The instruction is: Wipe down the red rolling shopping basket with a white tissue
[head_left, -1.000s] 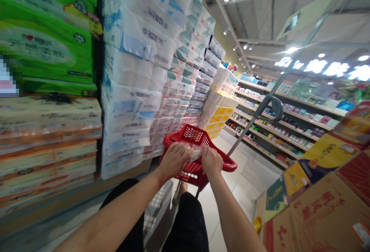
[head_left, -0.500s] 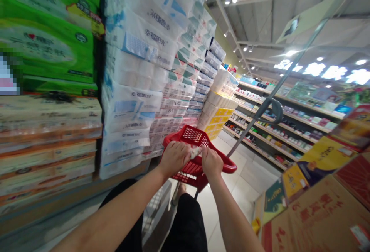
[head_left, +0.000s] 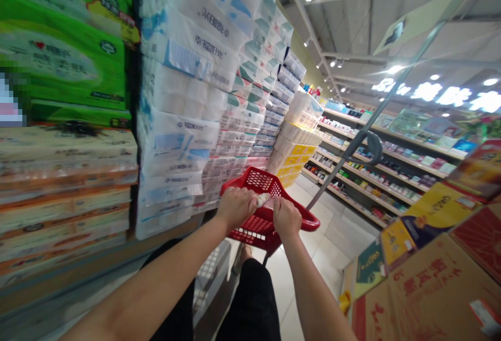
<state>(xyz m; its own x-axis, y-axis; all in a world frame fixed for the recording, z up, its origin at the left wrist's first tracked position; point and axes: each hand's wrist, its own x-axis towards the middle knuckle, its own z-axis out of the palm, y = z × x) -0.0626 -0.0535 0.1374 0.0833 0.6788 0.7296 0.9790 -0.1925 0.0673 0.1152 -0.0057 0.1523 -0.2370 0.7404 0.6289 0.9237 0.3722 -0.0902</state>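
Shopper pinches a small pale packet (head_left: pixel 263 199) above a red plastic shopping basket (head_left: pixel 258 181) in a store aisle

The left hand (head_left: pixel 237 208) and right hand (head_left: pixel 287 218) meet over the basket, their fingers (head_left: pixel 276 204) clenched on the packet from either side; the packet sits between them, partly hidden, with no readable print; stacked toilet-roll packs (head_left: pixel 178 137) rise on the left, cardboard cartons (head_left: pixel 422 289) crowd the near right, and stocked shelves (head_left: pixel 371 179) run along the far right; a slip looks the main risk, since so small a packet, held only at the fingertips, could drop into the basket or onto the tile floor (head_left: pixel 291 304) if the grip loosens; less of it shows than a second ago, and it sits slightly higher.
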